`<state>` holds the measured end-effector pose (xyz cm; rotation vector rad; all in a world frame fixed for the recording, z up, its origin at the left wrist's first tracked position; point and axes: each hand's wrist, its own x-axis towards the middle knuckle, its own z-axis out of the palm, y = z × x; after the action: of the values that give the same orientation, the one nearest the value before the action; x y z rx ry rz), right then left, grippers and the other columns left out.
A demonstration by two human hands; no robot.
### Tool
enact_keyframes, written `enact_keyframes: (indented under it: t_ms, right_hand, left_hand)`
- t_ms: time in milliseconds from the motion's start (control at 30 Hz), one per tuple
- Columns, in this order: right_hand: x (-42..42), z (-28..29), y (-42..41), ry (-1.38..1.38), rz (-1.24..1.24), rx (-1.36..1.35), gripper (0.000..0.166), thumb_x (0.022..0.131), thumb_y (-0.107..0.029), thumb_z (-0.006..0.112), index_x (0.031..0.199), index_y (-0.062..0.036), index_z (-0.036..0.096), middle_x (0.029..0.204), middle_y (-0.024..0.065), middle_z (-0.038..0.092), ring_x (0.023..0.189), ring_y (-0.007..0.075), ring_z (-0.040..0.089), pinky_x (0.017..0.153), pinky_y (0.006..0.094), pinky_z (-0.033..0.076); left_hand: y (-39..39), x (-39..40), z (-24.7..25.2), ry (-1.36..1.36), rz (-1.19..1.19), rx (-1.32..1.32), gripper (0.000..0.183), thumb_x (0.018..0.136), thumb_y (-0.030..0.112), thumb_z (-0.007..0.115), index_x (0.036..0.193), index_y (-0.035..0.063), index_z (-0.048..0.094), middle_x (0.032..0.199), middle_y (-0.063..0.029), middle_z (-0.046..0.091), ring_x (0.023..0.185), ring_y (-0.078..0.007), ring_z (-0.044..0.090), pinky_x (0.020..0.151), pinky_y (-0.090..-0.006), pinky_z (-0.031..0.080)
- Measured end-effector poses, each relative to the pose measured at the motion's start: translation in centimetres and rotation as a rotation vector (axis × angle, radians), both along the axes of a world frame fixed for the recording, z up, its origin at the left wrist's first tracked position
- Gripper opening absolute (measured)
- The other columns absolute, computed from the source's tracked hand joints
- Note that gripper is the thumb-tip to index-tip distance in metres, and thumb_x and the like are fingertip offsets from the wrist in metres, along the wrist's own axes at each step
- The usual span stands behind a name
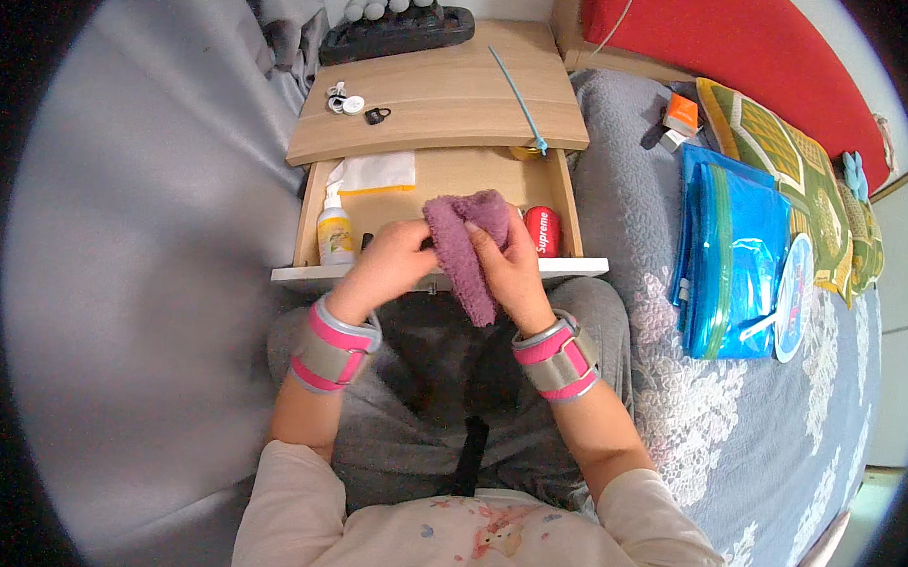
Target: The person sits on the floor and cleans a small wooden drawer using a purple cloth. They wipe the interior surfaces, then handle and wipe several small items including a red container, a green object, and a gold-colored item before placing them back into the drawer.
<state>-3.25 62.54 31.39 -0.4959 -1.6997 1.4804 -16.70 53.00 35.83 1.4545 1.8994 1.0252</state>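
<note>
A fluffy purple cloth [467,243] is gripped in my right hand [513,274], its thumb pressed on top and a corner hanging down. My left hand [395,260] meets the cloth's left edge with curled fingers partly hidden behind it. A small dark patch shows between that hand and the cloth; what it is cannot be made out. Both hands are above the front of a pulled-out wooden drawer [458,171]. Inside it, a white pump bottle [336,231] with a yellow label stands at the left. A red cylindrical container [543,232] bearing writing is at the right.
A white pouch with a yellow edge [375,172] lies in the drawer. On the wooden cabinet top [445,96] are a black padlock [377,116], a light-blue stick [517,94] and a black roller massager [399,34]. Right, a bed [615,177] holds a blue plastic bag [736,263]. Grey curtain [147,273] hangs left.
</note>
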Motion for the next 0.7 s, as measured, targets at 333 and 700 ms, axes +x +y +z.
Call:
enact_keyframes:
  t_ms: [333, 700]
  right_hand:
    - [-0.5, -0.4, -0.2, -0.002, 0.084, -0.335, 0.027, 0.088, -0.019, 0.057, 0.107, 0.0005, 0.054, 0.090, 0.0096, 0.062, 0.080, 0.0166, 0.059, 0.071, 0.0288, 0.047]
    - [0.3, 1.0, -1.1, 0.230, 0.250, -0.708, 0.031, 0.089, -0.015, 0.056, 0.115, -0.0013, 0.049, 0.102, 0.0055, 0.059, 0.088, 0.0109, 0.056, 0.077, 0.0265, 0.047]
  left_hand:
    - [0.9, -0.1, -0.7, -0.577, 0.276, 0.343, 0.015, 0.084, 0.001, 0.058, 0.096, -0.0007, 0.049, 0.074, -0.0069, 0.058, 0.051, -0.0100, 0.051, 0.041, -0.0216, 0.039]
    - [2.2, 2.0, -2.3, -0.082, 0.131, 0.530, 0.030, 0.080, 0.000, 0.051, 0.109, 0.0006, 0.057, 0.114, -0.0119, 0.056, 0.107, -0.0213, 0.053, 0.090, -0.0299, 0.042]
